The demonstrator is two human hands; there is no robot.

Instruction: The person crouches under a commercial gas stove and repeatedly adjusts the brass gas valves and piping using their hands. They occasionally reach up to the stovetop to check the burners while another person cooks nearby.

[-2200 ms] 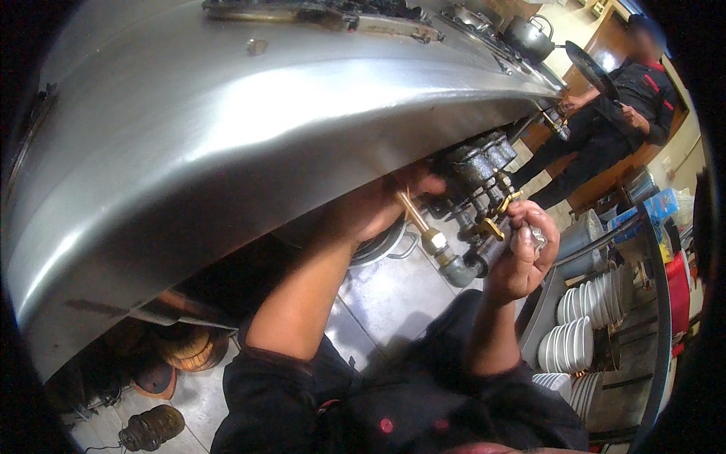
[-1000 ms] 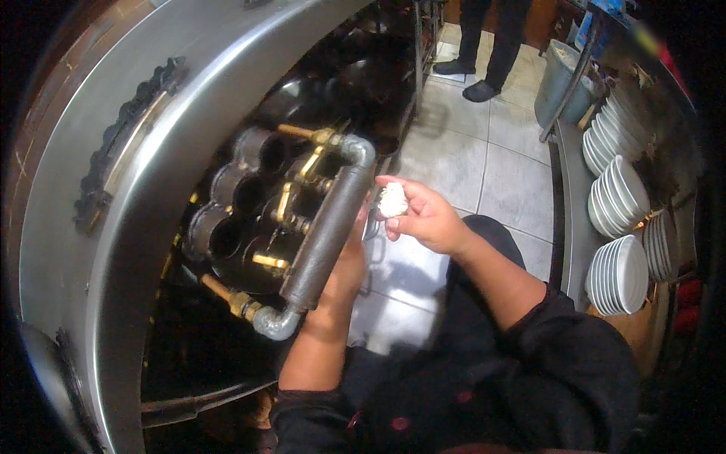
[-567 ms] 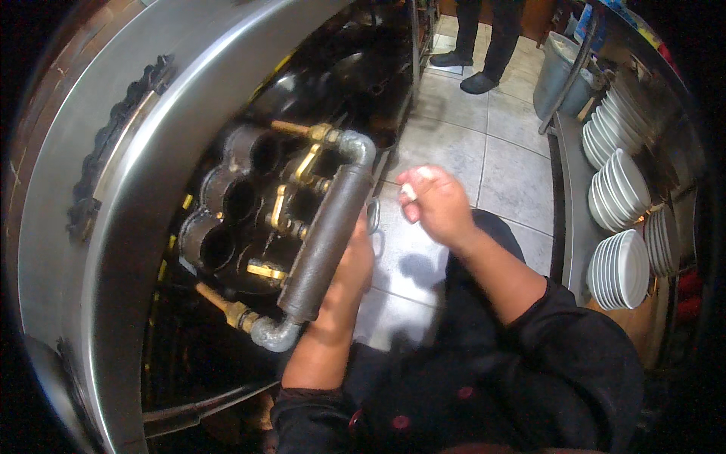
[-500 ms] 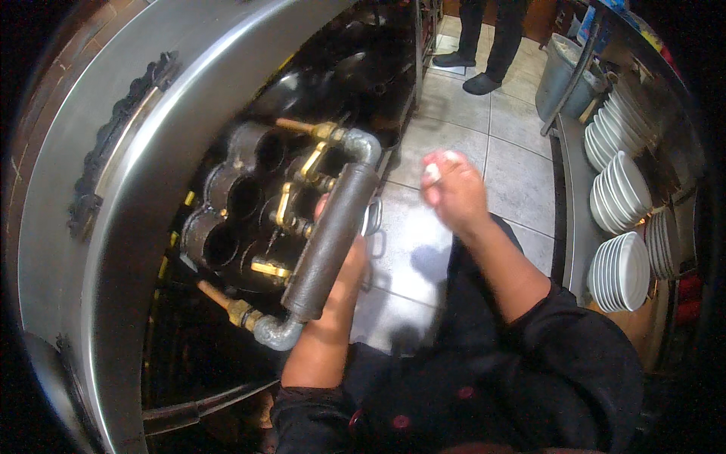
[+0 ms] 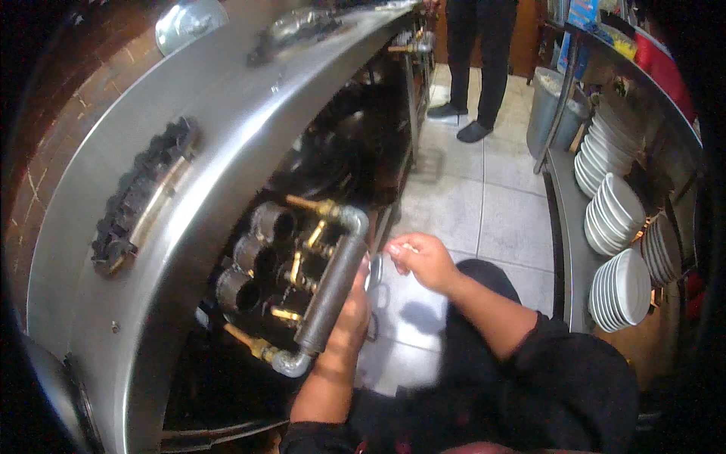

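Pinch grip, right hand (image 5: 425,262): 1 pale scrap (image 5: 411,247).

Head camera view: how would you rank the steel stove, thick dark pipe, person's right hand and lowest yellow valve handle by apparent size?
1. Steel stove, by far.
2. Thick dark pipe and right hand: the pipe is longer, the hand broader, so too close to rank.
3. Lowest yellow valve handle.

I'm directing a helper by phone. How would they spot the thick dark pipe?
Find the curved steel counter filling the view's left side. Right of its edge, three yellow valve handles form a row; the thick dark pipe runs right of them, partly covering the left hand. Unlike the grey elbows at its ends, it is straight and dark.
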